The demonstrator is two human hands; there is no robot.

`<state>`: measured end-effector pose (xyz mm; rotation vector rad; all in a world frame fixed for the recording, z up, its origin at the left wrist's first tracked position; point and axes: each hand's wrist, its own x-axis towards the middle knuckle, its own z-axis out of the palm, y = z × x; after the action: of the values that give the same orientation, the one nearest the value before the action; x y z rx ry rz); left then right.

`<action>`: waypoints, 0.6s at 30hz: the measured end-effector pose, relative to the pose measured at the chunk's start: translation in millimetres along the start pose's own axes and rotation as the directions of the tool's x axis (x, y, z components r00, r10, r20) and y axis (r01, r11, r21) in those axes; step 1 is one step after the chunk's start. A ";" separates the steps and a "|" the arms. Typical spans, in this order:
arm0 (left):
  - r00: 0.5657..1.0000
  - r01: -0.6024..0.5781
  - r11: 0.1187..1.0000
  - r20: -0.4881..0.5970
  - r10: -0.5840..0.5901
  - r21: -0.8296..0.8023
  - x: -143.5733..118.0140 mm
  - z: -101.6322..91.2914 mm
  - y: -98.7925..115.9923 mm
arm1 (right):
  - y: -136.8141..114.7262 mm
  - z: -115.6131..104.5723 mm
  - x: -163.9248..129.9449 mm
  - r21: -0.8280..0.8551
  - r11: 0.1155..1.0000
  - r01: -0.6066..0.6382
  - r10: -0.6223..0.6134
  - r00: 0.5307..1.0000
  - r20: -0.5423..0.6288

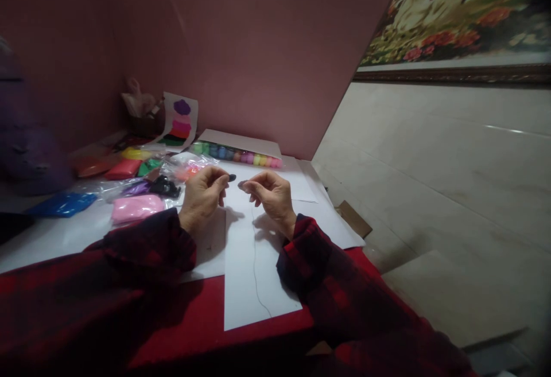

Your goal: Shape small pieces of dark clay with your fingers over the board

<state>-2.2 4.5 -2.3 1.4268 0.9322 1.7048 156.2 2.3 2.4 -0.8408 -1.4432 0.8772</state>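
Observation:
My left hand pinches a small dark lump, which looks like black modelling clay, between thumb and forefinger. Just to its right, my right hand is closed in a pinch, with a small dark bit at its fingertips. A short gap separates the two pinches. Both hands are above a white sheet of paper that has a thin wavy line running down it. Left of my left hand lies an opened bag of black clay, beside a pink packet.
Several colored clay packets lie at the left, among them a blue one and a red one. A box of colorful pieces stands at the back. Behind the packets leans a sheet with colored bands. Red cloth covers the near edge.

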 end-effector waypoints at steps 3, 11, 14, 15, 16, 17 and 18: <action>0.999 0.015 1.000 0.049 -0.014 -0.018 -0.5 0.0 -1.4 | -1.4 -2.0 1.5 0.128 0.988 -0.086 0.069 0.989 0.131; 0.999 -0.013 0.999 0.050 0.015 -0.050 -2.4 2.0 2.6 | -5.4 -5.9 -3.8 0.182 0.975 -0.130 0.059 0.933 0.355; 0.999 -0.021 0.996 0.030 0.023 -0.082 -3.4 3.5 3.5 | -4.5 -5.5 -3.9 0.171 0.980 -0.106 0.036 0.929 0.368; 1.000 -0.017 0.995 0.017 0.019 -0.094 -3.4 3.9 3.6 | -3.7 -5.2 -3.3 0.164 0.982 -0.096 0.032 0.935 0.353; 1.000 -0.011 0.995 0.008 0.012 -0.102 -3.3 4.1 3.7 | -2.7 -4.6 -2.5 0.154 0.984 -0.087 0.033 0.946 0.322; 1.000 -0.003 0.994 0.006 0.003 -0.107 -3.1 4.2 3.7 | -1.5 -4.0 -1.6 0.142 0.987 -0.078 0.036 0.960 0.276; 1.000 0.006 0.994 0.012 -0.005 -0.107 -2.9 4.2 3.8 | -0.2 -3.1 -0.7 0.128 0.989 -0.069 0.040 0.975 0.217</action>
<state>2.1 0.5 0.2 1.3619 0.8247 1.7142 159.3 1.8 2.3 -0.7032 -1.5321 1.1224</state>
